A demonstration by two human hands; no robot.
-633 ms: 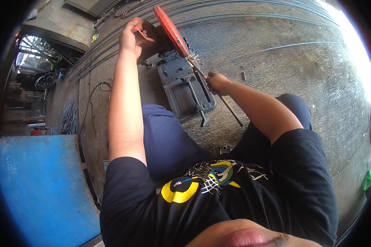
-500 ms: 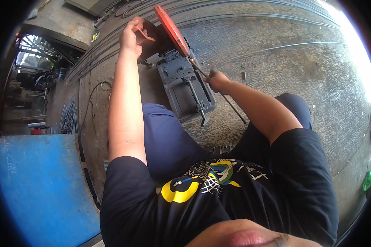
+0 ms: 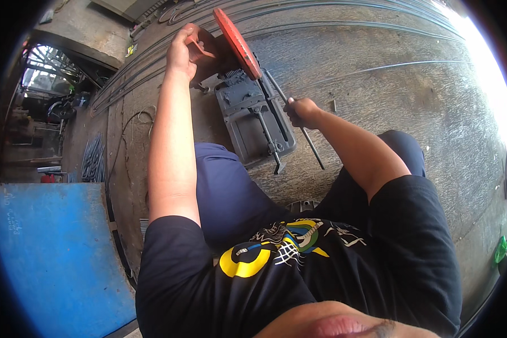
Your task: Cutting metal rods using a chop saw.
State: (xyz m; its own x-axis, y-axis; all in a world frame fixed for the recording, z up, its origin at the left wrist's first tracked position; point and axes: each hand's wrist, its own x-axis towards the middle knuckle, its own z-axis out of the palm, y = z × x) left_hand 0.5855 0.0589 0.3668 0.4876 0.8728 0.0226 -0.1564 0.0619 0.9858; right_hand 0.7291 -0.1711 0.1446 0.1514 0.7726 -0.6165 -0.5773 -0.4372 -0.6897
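A cut-off saw stands on the floor ahead of me, with a red wheel guard (image 3: 235, 40) and a dark grey base (image 3: 246, 128). My left hand (image 3: 181, 55) is wrapped round the saw's red handle (image 3: 201, 49). To the right of the base, my right hand (image 3: 303, 112) is closed on a thin metal rod (image 3: 313, 151). The rod slants from beside the lower end of the guard down toward my right knee. Its far end lies next to the guard, where I cannot tell if it touches. On the base sits a clamp screw (image 3: 267, 135).
Long metal rods (image 3: 349, 23) run across the floor at the back. A short metal piece (image 3: 334, 106) lies right of my right hand. At lower left is a blue sheet-metal surface (image 3: 56, 248); a bundle of rods (image 3: 93, 160) lies beyond it. A cable (image 3: 130, 121) curls on the floor.
My right hand has shifted slightly to the right. The rod in it has moved away from me, its near end now farther from my knee. My left hand stays on the handle.
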